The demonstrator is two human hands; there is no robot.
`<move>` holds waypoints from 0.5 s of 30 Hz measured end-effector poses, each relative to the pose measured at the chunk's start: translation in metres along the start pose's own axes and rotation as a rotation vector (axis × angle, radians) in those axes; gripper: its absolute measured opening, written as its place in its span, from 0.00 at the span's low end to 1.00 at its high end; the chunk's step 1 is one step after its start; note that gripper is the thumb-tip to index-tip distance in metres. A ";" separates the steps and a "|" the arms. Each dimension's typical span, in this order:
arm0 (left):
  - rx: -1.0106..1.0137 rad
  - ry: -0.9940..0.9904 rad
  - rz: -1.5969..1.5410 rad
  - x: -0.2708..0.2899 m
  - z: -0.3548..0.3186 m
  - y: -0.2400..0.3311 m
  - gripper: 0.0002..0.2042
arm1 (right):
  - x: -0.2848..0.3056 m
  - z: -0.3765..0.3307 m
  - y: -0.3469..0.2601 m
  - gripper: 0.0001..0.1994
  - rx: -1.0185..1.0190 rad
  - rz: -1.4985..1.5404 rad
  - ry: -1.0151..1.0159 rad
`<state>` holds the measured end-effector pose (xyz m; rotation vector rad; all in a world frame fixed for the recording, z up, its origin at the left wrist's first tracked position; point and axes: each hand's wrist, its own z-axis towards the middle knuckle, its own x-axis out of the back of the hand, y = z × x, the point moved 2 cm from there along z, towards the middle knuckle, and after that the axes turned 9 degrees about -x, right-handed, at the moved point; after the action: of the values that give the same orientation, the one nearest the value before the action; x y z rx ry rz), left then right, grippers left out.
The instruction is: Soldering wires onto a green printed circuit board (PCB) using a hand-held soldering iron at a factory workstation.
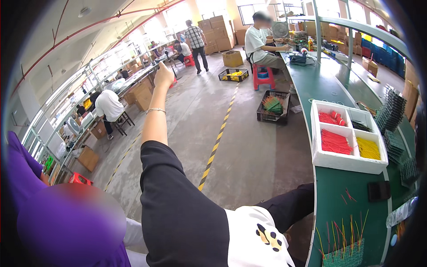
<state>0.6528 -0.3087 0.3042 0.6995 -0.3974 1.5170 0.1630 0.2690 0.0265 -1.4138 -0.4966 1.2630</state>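
My left arm, in a black sleeve with a bracelet at the wrist, stretches out over the floor, away from the bench. At its end my left hand [164, 76] is raised with the fingers folded; a small dark spot shows by the fingertips, and whether it is held I cannot make out. My right hand is out of view. On the green bench [342, 178] to my right lies a green circuit board [351, 256] with red and yellow wires standing up from it. Beyond it stands a white foam box [351, 165] with compartments of red, black and yellow wires.
Close at my left is a person in purple [71, 222]. A black box [379, 191], a plastic bottle [401, 212] and stacked boards [391, 107] are on the bench. Black crates [272, 116] and a red stool [263, 78] stand on the floor. Several people sit farther off.
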 end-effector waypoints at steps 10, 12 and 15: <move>-0.016 -0.029 -0.003 -0.026 -0.021 -0.012 0.30 | 0.001 0.002 0.005 0.09 0.079 -0.045 -0.019; -0.012 -0.040 -0.003 -0.035 -0.030 -0.020 0.30 | -0.002 0.001 0.003 0.09 0.088 -0.045 0.004; 0.019 -0.053 -0.001 -0.050 -0.030 -0.039 0.29 | 0.008 0.023 0.049 0.10 0.083 1.280 -0.520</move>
<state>0.6838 -0.3246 0.2430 0.7567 -0.4229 1.5051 0.1286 0.2718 -0.0165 -1.2998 0.2332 2.6605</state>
